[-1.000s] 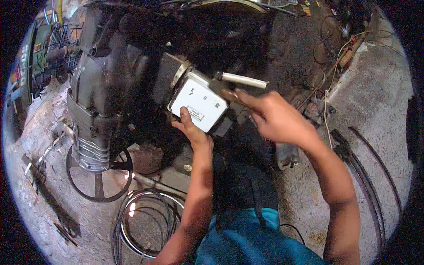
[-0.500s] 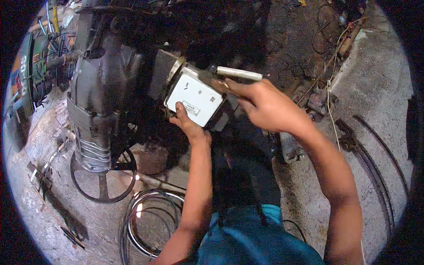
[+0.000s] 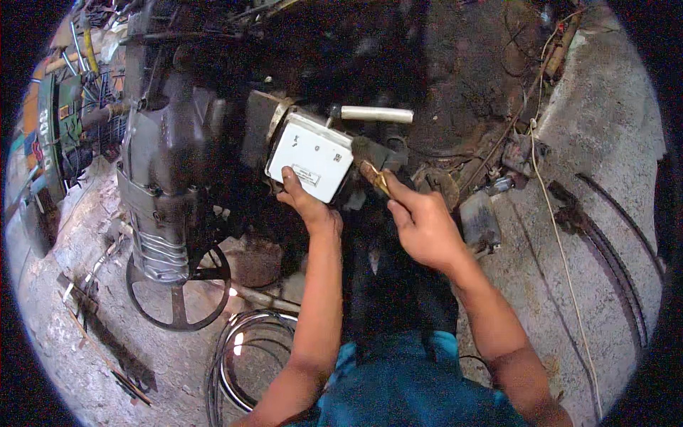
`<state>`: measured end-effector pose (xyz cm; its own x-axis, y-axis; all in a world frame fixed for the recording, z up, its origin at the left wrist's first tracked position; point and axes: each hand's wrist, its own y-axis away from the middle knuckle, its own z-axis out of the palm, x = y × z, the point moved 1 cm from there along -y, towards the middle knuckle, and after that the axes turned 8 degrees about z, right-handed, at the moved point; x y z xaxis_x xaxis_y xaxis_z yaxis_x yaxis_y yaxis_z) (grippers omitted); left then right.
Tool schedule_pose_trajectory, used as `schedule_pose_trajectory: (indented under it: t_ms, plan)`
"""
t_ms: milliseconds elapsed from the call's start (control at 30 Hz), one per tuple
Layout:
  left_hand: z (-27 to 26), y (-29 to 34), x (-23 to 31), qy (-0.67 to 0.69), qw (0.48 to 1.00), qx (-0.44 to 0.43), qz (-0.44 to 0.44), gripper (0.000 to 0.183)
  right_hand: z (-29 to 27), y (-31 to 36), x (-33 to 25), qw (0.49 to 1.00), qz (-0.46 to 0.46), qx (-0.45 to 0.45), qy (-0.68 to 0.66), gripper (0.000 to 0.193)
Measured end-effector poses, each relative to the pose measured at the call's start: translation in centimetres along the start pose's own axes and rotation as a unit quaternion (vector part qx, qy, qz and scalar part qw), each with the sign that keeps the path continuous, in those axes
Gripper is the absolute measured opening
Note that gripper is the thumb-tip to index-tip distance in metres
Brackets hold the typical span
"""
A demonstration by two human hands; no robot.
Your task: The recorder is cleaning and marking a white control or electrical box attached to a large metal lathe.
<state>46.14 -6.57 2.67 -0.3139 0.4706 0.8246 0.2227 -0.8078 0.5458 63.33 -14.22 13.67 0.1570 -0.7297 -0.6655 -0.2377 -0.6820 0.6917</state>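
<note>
My left hand [image 3: 310,208] grips the lower corner of a white-faced rectangular box [image 3: 313,160], its thumb lying on the front face. The box has a label and small dark marks, and its dark sides are partly hidden. My right hand [image 3: 427,224] is closed round what looks like a paintbrush [image 3: 382,183] with a brass-coloured band, index finger stretched along it. The brush's dark end is at the box's right edge; I cannot tell whether it touches. A pale cylindrical handle [image 3: 376,114] sticks out to the right behind the box.
At left a large grey machine housing [image 3: 160,164] stands over a dark spoked wheel [image 3: 178,309]. Coiled black cable and a shiny ring [image 3: 231,356] lie on the floor below. To the right are a pale cord [image 3: 562,249] and dark curved strips [image 3: 601,263].
My right hand has moved down and slightly left with the brush, away from the pale handle and the box's top edge. My left hand still holds the box in nearly the same place.
</note>
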Motion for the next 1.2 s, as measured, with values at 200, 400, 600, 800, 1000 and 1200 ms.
schedule_pose_trajectory:
  t_ms: [200, 400, 600, 800, 1000, 1200]
  plan:
    - [1.1, 0.9, -0.2, -0.020, 0.999, 0.014, 0.025, 0.071, 4.2, 1.6, 0.2, 0.993, 0.031, 0.092, -0.073, 0.041]
    - [0.8, 0.7, 0.5, 0.012, 0.994, -0.109, -0.006, 0.078, 3.8, 0.0, -1.5, 0.979, 0.055, 0.165, -0.109, 0.042]
    - [-1.0, -0.9, 0.2, -0.026, 0.995, -0.095, -0.004, 0.066, 10.4, 3.7, 0.9, 0.960, -0.008, 0.228, -0.163, 0.045]
    - [0.8, 0.5, 0.7, -0.058, 0.988, -0.135, 0.044, 0.072, 6.8, -1.2, -0.8, 0.958, -0.021, 0.260, -0.122, 0.039]
    - [-1.0, -0.3, 0.7, -0.032, 0.981, -0.191, 0.004, 0.083, 6.2, 1.6, -0.4, 0.983, 0.026, 0.180, -0.023, 0.050]
    - [-0.6, -0.7, 0.1, -0.012, 0.984, -0.180, -0.006, 0.074, 4.5, 1.0, -2.0, 0.980, 0.057, 0.164, 0.094, 0.045]
